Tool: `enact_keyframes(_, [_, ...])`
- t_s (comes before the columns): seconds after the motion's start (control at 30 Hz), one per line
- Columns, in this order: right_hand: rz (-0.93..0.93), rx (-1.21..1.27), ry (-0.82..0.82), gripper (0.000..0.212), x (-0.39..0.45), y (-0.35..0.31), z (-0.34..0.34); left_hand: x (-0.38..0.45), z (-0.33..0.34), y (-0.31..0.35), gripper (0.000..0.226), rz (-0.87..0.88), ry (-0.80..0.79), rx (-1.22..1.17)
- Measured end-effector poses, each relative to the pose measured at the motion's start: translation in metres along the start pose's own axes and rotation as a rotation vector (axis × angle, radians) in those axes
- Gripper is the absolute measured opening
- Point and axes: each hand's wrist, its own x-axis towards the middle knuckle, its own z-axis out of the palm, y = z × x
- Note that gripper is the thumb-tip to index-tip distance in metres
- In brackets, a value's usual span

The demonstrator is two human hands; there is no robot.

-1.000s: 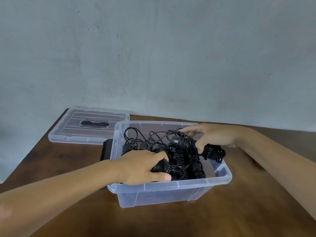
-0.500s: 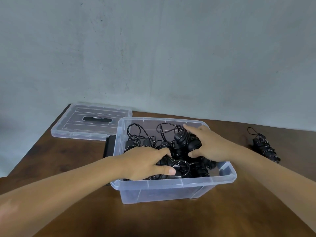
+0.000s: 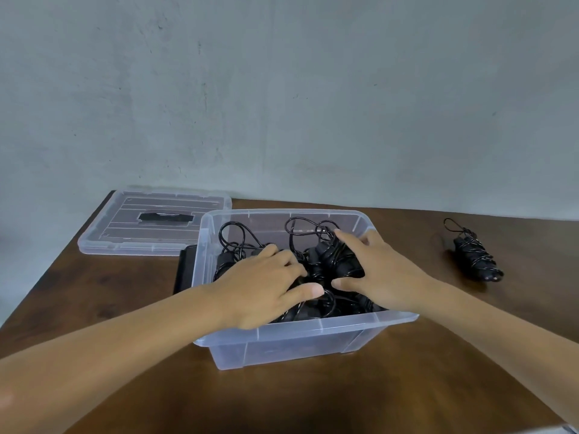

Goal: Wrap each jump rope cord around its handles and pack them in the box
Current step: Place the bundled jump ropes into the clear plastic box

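Observation:
A clear plastic box (image 3: 307,329) stands mid-table, holding several black jump ropes with loose cord loops (image 3: 233,236) sticking up. My left hand (image 3: 266,286) rests flat on the ropes in the near left part of the box, fingers spread. My right hand (image 3: 379,270) reaches in from the right and holds a wrapped rope bundle (image 3: 336,260) between index finger and thumb, low among the others. One more wrapped jump rope (image 3: 476,258) lies on the table to the right of the box.
The box's clear lid (image 3: 150,223) lies flat at the back left near the table edge. A flat black object (image 3: 185,267) sits against the box's left wall. A grey wall runs behind the brown wooden table (image 3: 407,386).
My right hand carried its wrapped bundle from above the box's right rim down in among the other ropes. My left hand stayed on the ropes, spreading its fingers.

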Motion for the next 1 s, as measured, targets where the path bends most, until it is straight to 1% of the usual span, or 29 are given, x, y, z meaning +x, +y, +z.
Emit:
enact_keyframes(0.03, [-0.002, -0.001, 0.017, 0.093, -0.001, 0.000, 0.001, 0.002, 0.000, 0.002, 0.089, -0.011, -0.008, -0.046])
enact_keyframes(0.1, [-0.001, 0.005, 0.053, 0.091, -0.001, 0.000, -0.002, 0.007, 0.003, 0.004, 0.073, -0.026, -0.049, -0.085])
enact_keyframes(0.17, [0.000, 0.038, 0.069, 0.089, -0.003, 0.001, -0.004, 0.011, 0.005, 0.004, 0.058, -0.037, -0.104, -0.062])
enact_keyframes(0.2, [-0.001, 0.054, 0.067, 0.089, -0.004, 0.001, -0.004, 0.012, 0.005, 0.004, 0.054, -0.043, -0.126, -0.038])
enact_keyframes(0.4, [-0.013, -0.016, 0.010, 0.093, 0.002, 0.002, 0.002, 0.020, 0.012, 0.007, 0.052, -0.075, -0.157, 0.115])
enact_keyframes(0.6, [-0.050, 0.049, -0.096, 0.104, 0.015, 0.008, -0.002, 0.019, 0.010, 0.006, 0.049, -0.064, -0.150, 0.084])
enact_keyframes(0.67, [-0.062, 0.038, -0.077, 0.105, 0.019, 0.006, -0.005, 0.018, 0.011, 0.005, 0.048, -0.065, -0.140, 0.080])
enact_keyframes(0.77, [-0.154, -0.024, 0.059, 0.094, 0.029, -0.001, -0.005, 0.019, 0.011, 0.005, 0.048, -0.060, -0.136, 0.064])
enact_keyframes(0.87, [-0.228, 0.056, 0.039, 0.078, 0.036, -0.006, 0.005, 0.018, 0.012, 0.003, 0.048, -0.057, -0.130, 0.051])
enact_keyframes(0.93, [-0.219, 0.076, 0.076, 0.070, 0.037, -0.005, 0.010, 0.017, 0.012, 0.003, 0.046, -0.061, -0.127, 0.041])
enact_keyframes(1.0, [-0.175, 0.045, 0.147, 0.061, 0.038, -0.003, 0.011, 0.016, 0.012, 0.003, 0.046, -0.061, -0.122, 0.035])
